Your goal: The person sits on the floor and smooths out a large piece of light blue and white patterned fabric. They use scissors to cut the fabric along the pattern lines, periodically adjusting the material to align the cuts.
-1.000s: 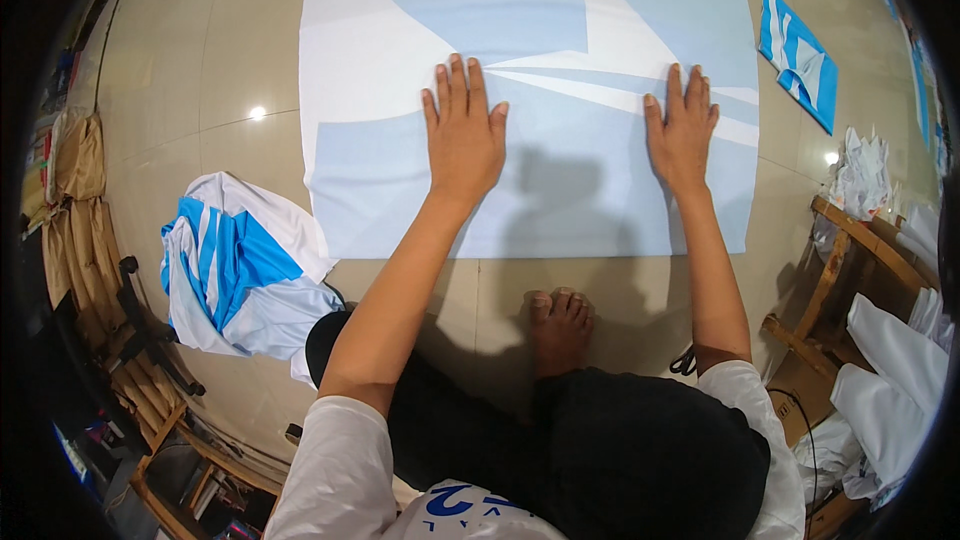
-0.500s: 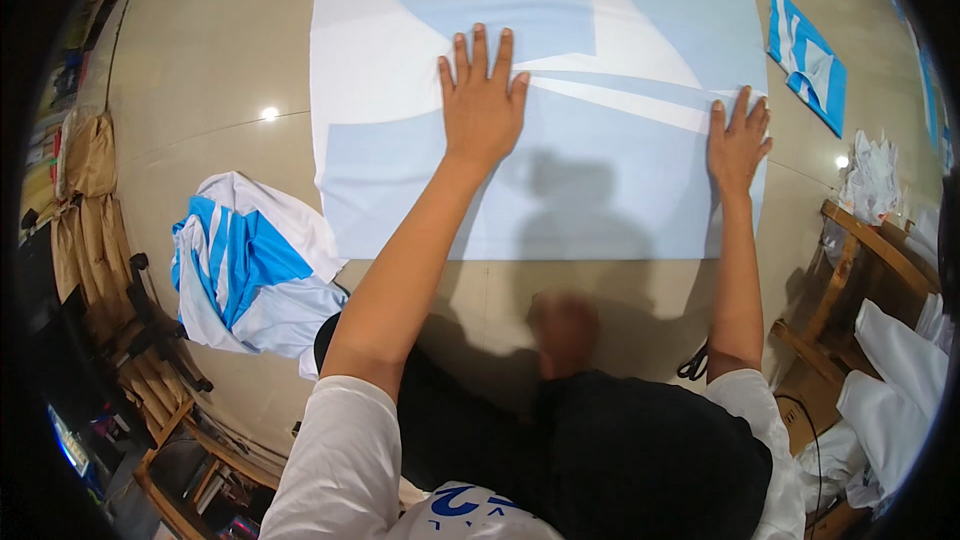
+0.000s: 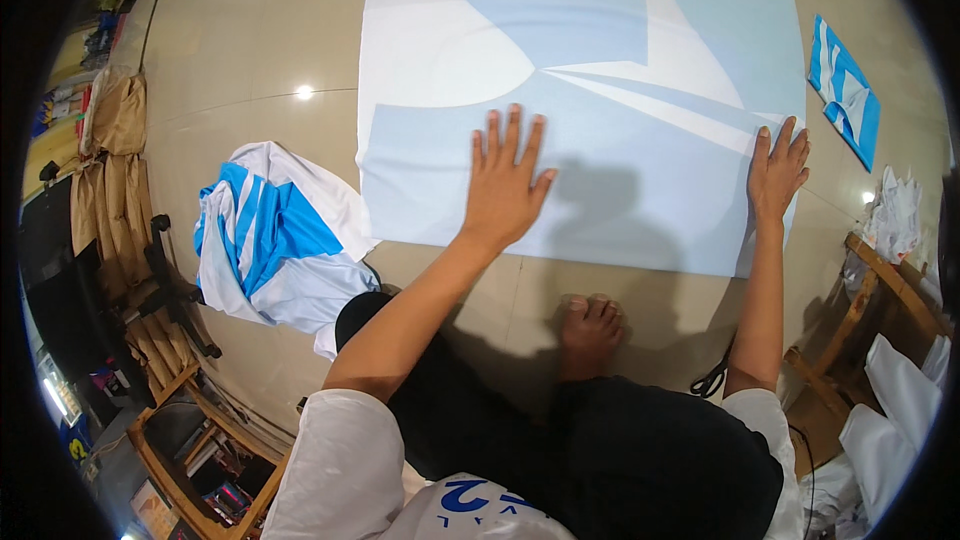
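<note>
A large sheet of white and pale blue fabric (image 3: 600, 155) lies spread on the tiled floor, its near edge just beyond my bare foot (image 3: 590, 332). Pressed flat on its lower left-middle part is my left hand (image 3: 505, 185), fingers spread. My right hand (image 3: 778, 172) rests by the sheet's right edge with its fingers stretched out. Neither hand grips anything. My shadow falls over the cloth between them. Black-handled scissors (image 3: 708, 380) lie on the floor beside my right forearm, partly hidden by it.
A crumpled heap of blue and white cloth (image 3: 270, 230) sits left of the sheet. A folded blue and white piece (image 3: 845, 90) lies to its right. Wooden frames stand at right (image 3: 850, 310) and lower left (image 3: 165, 475). Brown rolls (image 3: 105, 210) line the left side.
My left hand has slid toward me over the fabric, away from the point of the white shape. The right hand stays at the right edge. The view has shifted slightly.
</note>
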### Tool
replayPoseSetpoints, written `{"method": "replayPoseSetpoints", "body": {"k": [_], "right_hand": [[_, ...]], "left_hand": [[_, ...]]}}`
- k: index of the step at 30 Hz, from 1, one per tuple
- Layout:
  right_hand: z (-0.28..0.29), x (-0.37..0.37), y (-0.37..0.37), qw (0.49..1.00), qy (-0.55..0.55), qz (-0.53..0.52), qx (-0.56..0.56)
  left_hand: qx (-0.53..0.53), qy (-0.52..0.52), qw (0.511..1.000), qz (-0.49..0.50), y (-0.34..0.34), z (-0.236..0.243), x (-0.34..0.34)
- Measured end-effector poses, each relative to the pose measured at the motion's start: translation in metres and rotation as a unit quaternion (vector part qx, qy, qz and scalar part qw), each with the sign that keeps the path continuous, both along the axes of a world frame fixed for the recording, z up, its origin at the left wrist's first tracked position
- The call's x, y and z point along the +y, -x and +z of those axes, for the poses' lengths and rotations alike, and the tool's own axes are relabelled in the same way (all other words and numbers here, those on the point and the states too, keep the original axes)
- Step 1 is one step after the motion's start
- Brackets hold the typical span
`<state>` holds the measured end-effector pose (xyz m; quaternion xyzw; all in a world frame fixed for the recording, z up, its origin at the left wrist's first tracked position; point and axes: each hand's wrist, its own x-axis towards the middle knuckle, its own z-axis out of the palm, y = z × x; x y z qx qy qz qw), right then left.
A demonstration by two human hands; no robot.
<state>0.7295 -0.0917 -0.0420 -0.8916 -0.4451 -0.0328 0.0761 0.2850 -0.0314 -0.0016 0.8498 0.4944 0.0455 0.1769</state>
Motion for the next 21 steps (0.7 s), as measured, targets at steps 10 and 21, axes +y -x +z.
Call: {"method": "replayPoseSetpoints", "body": {"k": [10, 21], "right_hand": [[-0.001, 0.000, 0.000, 1.000, -0.009, 0.000, -0.001], [-0.001, -0.003, -0.006, 1.000, -0.003, 0.003, 0.008]], "left_hand": [[0.028, -0.049, 0.998, 0.019, 0.103, 0.000, 0.058], [0.030, -0.087, 0.994, 0.058, 0.148, -0.014, 0.118]]}}
